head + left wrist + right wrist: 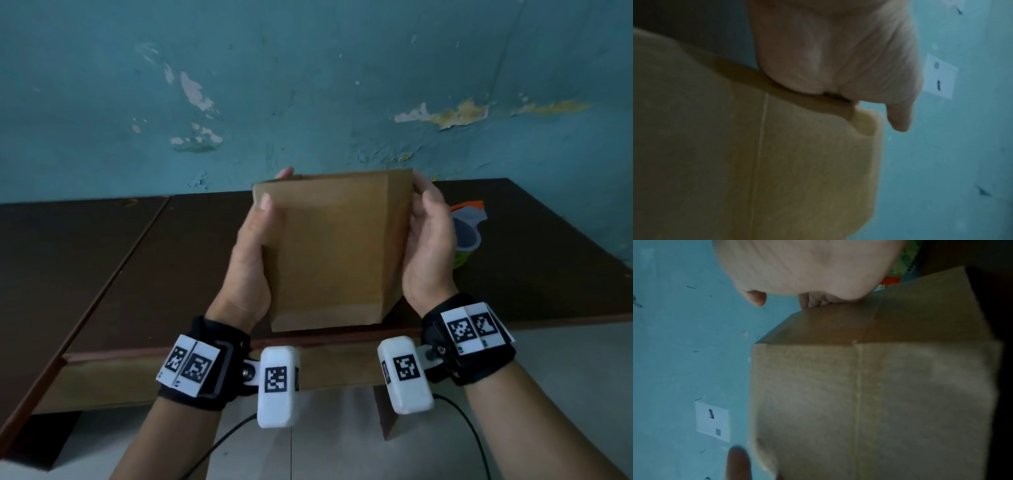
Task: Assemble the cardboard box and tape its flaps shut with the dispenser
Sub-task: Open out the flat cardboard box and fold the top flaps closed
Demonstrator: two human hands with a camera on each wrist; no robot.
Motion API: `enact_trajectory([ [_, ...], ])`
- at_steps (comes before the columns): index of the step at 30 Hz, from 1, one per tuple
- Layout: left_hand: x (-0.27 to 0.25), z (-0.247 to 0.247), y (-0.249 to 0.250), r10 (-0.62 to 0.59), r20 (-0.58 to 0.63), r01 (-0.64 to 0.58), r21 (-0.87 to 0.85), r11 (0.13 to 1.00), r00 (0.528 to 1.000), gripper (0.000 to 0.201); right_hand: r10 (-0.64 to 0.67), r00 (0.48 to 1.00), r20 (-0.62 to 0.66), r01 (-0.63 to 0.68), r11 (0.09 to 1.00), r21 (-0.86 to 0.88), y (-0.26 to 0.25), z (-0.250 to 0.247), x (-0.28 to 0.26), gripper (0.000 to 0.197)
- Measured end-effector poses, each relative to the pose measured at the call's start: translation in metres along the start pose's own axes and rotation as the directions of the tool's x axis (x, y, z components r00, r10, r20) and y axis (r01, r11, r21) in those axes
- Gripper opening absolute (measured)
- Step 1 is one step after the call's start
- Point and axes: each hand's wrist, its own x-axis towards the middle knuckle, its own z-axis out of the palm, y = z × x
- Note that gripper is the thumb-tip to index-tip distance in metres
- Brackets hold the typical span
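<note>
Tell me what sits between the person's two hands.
The cardboard box, held by the left hand and right hand; the head view shows it.

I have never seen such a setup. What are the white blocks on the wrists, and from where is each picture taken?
No machine here: a person works with bare hands. The wide picture comes from a head camera; the white blocks are wrist cameras, giving the two blurry close views. The left hand and right hand hold a cardboard box by its sides over a dark table. Behind the right hand lies what is probably the dispenser, orange, grey and green.
</note>
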Motion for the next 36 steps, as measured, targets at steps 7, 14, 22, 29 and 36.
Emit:
enact_trajectory([
  [7, -0.003, 0.014, -0.010, 0.178, 0.022, -0.179, 0.179, 0.967, 0.984, 0.096, -0.032, 0.993, 0.116, 0.040, 0.997, -0.070, -0.009, 0.003, -0.016, 0.067],
  [14, 0.001, 0.010, -0.018, 0.334, 0.001, -0.314, 0.339, 0.887, 0.943, 0.098, 0.034, 0.980, 0.198, -0.030, 0.999, -0.024, -0.014, 0.003, -0.025, 0.051],
  [22, -0.001, 0.016, -0.022, 0.381, 0.014, -0.364, 0.330, 0.871, 0.925, 0.078, -0.072, 0.982, 0.177, 0.074, 0.997, -0.009, -0.019, 0.004, -0.024, 0.078],
  [29, 0.006, 0.014, -0.025, 0.404, -0.090, -0.364, 0.288, 0.886, 0.910, 0.066, -0.030, 0.979, 0.200, 0.038, 0.999, -0.038, -0.011, 0.007, -0.024, 0.078],
  [36, 0.004, 0.018, -0.012, 0.341, -0.096, -0.323, 0.163, 0.932, 0.935, 0.052, 0.039, 0.976, 0.216, -0.043, 0.999, 0.013, -0.010, 0.003, -0.023, 0.118],
])
